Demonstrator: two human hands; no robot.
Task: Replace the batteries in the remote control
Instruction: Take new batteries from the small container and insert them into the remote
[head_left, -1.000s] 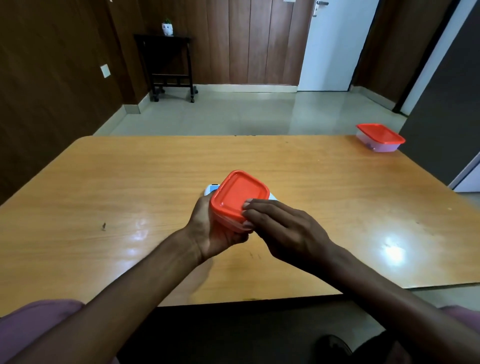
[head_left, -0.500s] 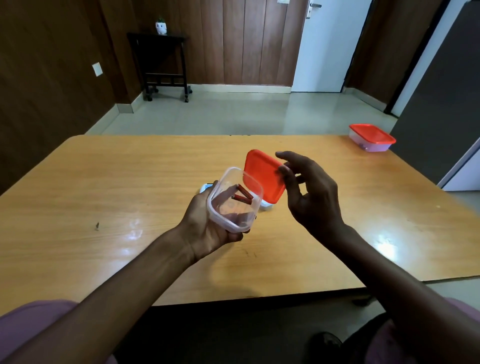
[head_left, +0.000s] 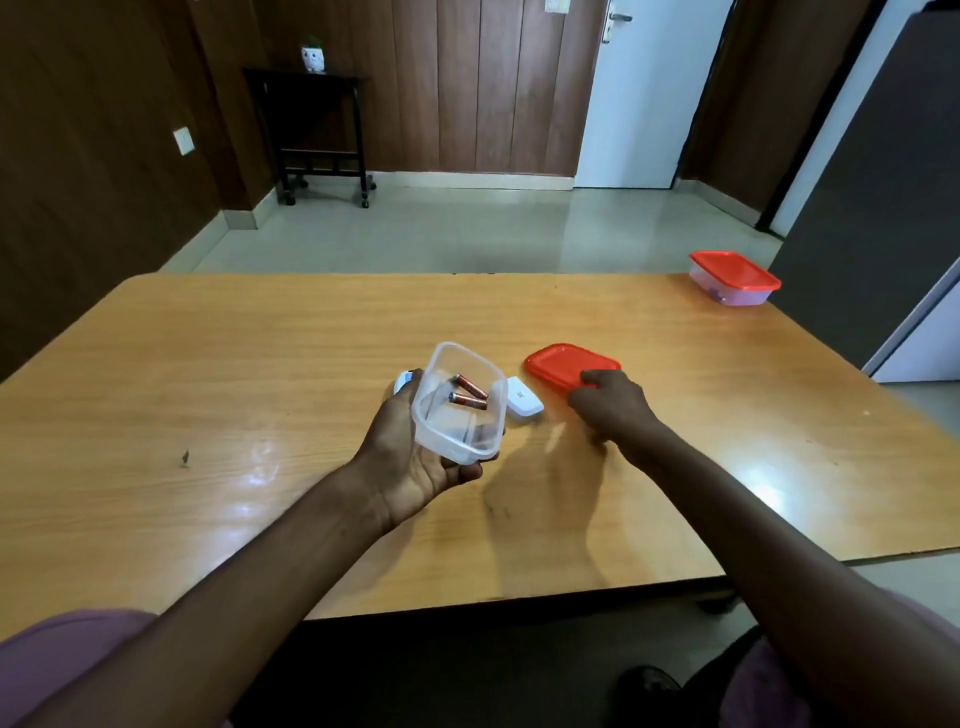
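My left hand (head_left: 410, 457) holds a clear plastic container (head_left: 460, 402) tilted above the table, its mouth facing me. Two red-brown batteries (head_left: 470, 393) lie inside it. Behind the container rests the white remote control (head_left: 523, 405), mostly hidden; one end peeks out at its left, the other at its right. The container's red lid (head_left: 563, 366) lies flat on the table to the right. My right hand (head_left: 608, 405) rests at the lid's near edge, fingertips touching it; I cannot tell whether it still grips it.
The wooden table (head_left: 260, 364) spans the view, its near edge close to my lap. A second clear container with a red lid (head_left: 733, 278) stands at the far right corner. A dark side table (head_left: 317, 130) stands by the back wall.
My right hand pulled the red lid off the container, carried it right and lowered it onto the table. The container in my left hand now shows the batteries.
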